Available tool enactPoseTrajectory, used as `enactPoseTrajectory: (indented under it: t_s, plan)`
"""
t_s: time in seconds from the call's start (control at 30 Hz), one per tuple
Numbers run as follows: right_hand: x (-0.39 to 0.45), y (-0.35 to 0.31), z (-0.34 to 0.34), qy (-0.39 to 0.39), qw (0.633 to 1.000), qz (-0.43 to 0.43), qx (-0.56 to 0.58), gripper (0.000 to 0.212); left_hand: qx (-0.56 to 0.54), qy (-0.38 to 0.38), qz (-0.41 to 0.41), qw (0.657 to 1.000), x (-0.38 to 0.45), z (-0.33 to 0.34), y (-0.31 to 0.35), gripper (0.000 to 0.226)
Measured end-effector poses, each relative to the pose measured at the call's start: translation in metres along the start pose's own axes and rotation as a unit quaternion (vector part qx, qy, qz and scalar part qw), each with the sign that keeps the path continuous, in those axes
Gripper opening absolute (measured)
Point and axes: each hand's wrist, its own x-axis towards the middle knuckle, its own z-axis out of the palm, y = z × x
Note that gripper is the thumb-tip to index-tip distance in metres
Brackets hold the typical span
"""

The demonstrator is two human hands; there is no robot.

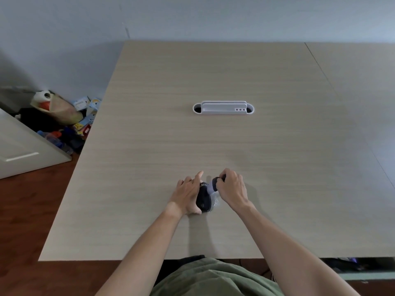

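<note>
Bundle: I see the fabric bundle [204, 200], dark and grey, mid-surface [213, 146] near the front edge.
Left grip [187, 195]: fingers straight, pressed against its side, steadying it.
Right grip [232, 189]: pinching the grey end [212, 186], likely to fold it.

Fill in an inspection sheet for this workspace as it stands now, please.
Surface: light wood-grain table, seam at its right.
Job's things: small dark and grey fabric bundle, likely socks, between the hands near the front edge.
Clutter: pile of bags and boxes on the floor left of the table.
Grippers: left hand rests straight-fingered against the bundle's dark side; right hand pinches its grey end.
Cables: nothing seen; white cable tray sits in the tabletop.
Surroundings: pale wall, red-brown floor, white panel at left.
</note>
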Motion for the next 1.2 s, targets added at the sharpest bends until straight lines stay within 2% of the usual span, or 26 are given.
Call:
enactPoseTrajectory:
  t_s: [0.1,0.17,0.23,0.33,0.43,0.53,0.6,0.67,0.73,0.83,0.9,1.0,1.07,1.13,1.2]
  plan:
    - [0.001,-0.001,0.006,-0.065,0.995,-0.037,0.059,0.009,0.010,-0.006,0.008,1.000,0.001,-0.002,0.001,0.130]
    - [0.001,-0.002,0.009,-0.108,0.992,-0.049,0.044,0.008,0.019,-0.013,0.012,1.000,0.002,-0.003,0.001,0.130]
    - [0.003,0.002,0.008,-0.086,0.996,-0.027,0.018,0.009,0.018,-0.018,0.010,1.000,0.003,-0.004,0.000,0.132]
    - [0.005,0.006,-0.002,-0.011,0.998,0.030,-0.046,0.013,0.016,-0.013,0.008,1.000,0.003,-0.003,0.000,0.134]
    - [0.005,0.004,-0.009,0.013,0.999,0.037,0.022,0.014,0.008,-0.013,0.007,1.000,0.002,-0.002,-0.001,0.132]
    - [0.005,0.002,-0.005,-0.056,0.993,0.011,0.105,0.011,0.002,-0.019,0.008,1.000,0.001,-0.004,-0.001,0.131]
    - [0.005,0.004,0.000,-0.104,0.990,-0.001,0.093,0.010,0.004,-0.030,0.016,0.999,0.001,-0.007,-0.001,0.130]
    - [0.005,0.008,0.004,-0.080,0.996,-0.001,0.036,0.010,0.000,-0.039,0.025,0.999,0.002,-0.008,-0.003,0.128]
    - [0.004,0.009,0.002,-0.016,1.000,0.018,-0.005,0.012,-0.013,-0.039,0.030,0.999,0.002,-0.007,-0.006,0.127]
    - [0.004,0.003,0.000,0.013,0.999,0.007,0.032,0.012,-0.045,-0.033,0.027,0.998,0.001,-0.002,-0.007,0.126]
    - [0.005,-0.001,0.000,-0.031,0.996,-0.004,0.084,0.011,-0.094,-0.022,-0.010,0.995,-0.003,0.001,-0.003,0.128]
    - [0.007,0.000,0.003,-0.104,0.990,-0.016,0.089,0.010,-0.146,0.016,-0.125,0.981,-0.006,0.004,0.013,0.128]
    - [0.008,0.004,0.004,-0.073,0.996,-0.020,0.047,0.011,-0.143,0.023,-0.191,0.971,-0.006,0.008,0.025,0.112]
    - [0.009,0.007,0.002,-0.001,1.000,-0.009,0.021,0.012,-0.139,0.029,-0.220,0.965,-0.006,0.014,0.033,0.094]
    - [0.009,0.006,-0.001,0.033,0.998,-0.013,0.042,0.013,-0.157,0.044,-0.238,0.958,-0.006,0.018,0.036,0.082]
